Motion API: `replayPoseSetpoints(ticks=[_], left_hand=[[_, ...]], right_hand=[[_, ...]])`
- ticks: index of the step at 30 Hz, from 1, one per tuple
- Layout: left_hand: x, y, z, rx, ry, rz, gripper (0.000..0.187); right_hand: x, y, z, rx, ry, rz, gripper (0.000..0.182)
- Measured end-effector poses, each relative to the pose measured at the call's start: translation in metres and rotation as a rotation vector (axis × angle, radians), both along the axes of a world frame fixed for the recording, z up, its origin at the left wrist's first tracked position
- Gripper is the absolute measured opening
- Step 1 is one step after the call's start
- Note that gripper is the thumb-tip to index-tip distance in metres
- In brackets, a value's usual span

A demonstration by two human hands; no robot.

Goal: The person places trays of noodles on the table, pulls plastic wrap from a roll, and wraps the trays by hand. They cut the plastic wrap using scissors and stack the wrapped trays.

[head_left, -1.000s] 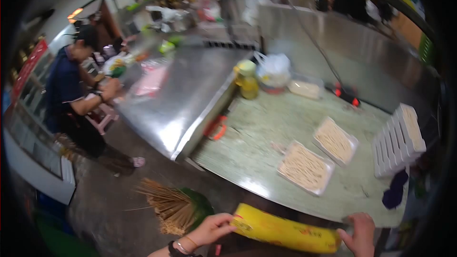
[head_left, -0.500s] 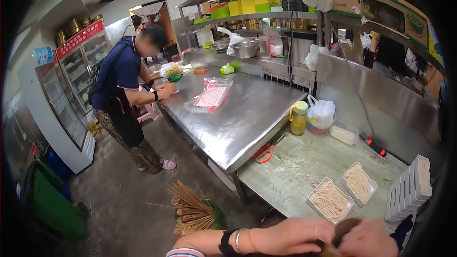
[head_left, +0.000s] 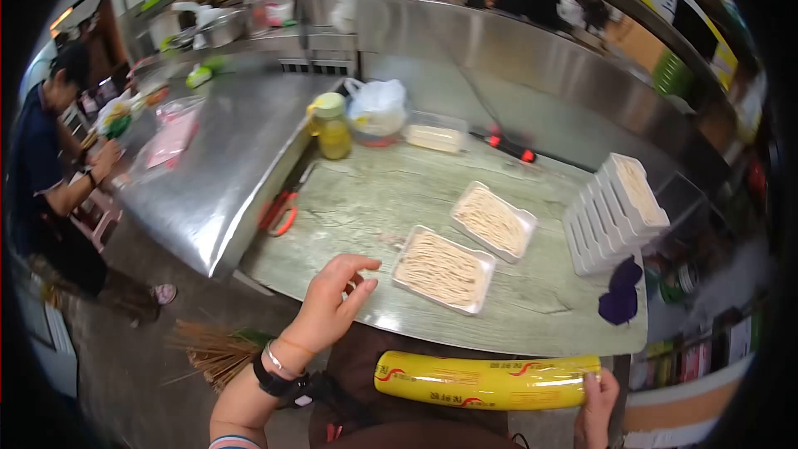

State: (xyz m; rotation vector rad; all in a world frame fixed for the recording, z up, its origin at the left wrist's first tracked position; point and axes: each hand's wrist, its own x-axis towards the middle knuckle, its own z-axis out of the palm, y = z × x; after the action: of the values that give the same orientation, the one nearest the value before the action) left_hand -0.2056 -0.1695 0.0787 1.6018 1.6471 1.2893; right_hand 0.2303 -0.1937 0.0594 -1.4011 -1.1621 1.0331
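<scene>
My right hand grips one end of a yellow roll of cling film, held level in front of my body. To the left of the near noodle tray, my left hand hangs at the table's front edge with curled, parted fingers and nothing in it. A second tray of noodles lies just behind the first. On the right a stack of white trays stands on the table, noodles showing in its end tray. Beside that stack lies a dark purple item whose kind I cannot make out.
Red-handled scissors lie at the left of the green tabletop. Behind are a yellow jar, a bagged bowl and a clear container. A co-worker stands left at the steel counter. Thin sticks stand below.
My view has swung right and down toward the noodle trays. My hands, together before, are now apart; the yellow roll shows in my right hand, and my left is empty.
</scene>
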Motion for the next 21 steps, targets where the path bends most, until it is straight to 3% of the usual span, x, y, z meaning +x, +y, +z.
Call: replayPoseSetpoints(ticks=[3, 6, 8, 11, 14, 17, 18, 20, 21], left_hand=[[0.006, 0.05, -0.011, 0.035, 0.06, -0.069, 0.024], [0.003, 0.108, -0.057, 0.052, 0.244, -0.052, 0.025], [-0.008, 0.131, -0.078, 0.09, 0.537, -0.016, 0.025], [-0.013, 0.15, -0.082, -0.11, 0.383, -0.201, 0.026], [-0.018, 0.151, -0.086, -0.265, 0.161, -0.234, 0.028], [0.0, 0.12, -0.057, -0.441, 0.034, -0.232, 0.026], [-0.002, 0.116, -0.064, -0.451, 0.029, -0.25, 0.026], [-0.006, 0.1, -0.08, -0.119, 0.249, -0.213, 0.026], [0.001, 0.089, -0.072, -0.066, 0.217, -0.1, 0.026]], right_hand=[[0.017, -0.013, -0.034, -0.097, 0.188, -0.056, 0.016], [0.021, -0.012, -0.04, -0.193, 0.391, -0.057, 0.02], [0.017, -0.013, -0.052, -0.247, 0.483, -0.039, 0.021], [0.006, -0.013, -0.086, -0.408, 0.579, -0.007, 0.023], [-0.02, -0.003, -0.092, -0.339, 0.411, 0.046, 0.021], [-0.025, 0.0, -0.087, -0.353, 0.342, 0.089, 0.022], [-0.029, 0.001, -0.085, -0.355, 0.342, 0.097, 0.02], [-0.034, 0.005, -0.079, -0.362, 0.317, 0.095, 0.018], [-0.027, 0.007, -0.079, -0.37, 0.308, 0.082, 0.018]])
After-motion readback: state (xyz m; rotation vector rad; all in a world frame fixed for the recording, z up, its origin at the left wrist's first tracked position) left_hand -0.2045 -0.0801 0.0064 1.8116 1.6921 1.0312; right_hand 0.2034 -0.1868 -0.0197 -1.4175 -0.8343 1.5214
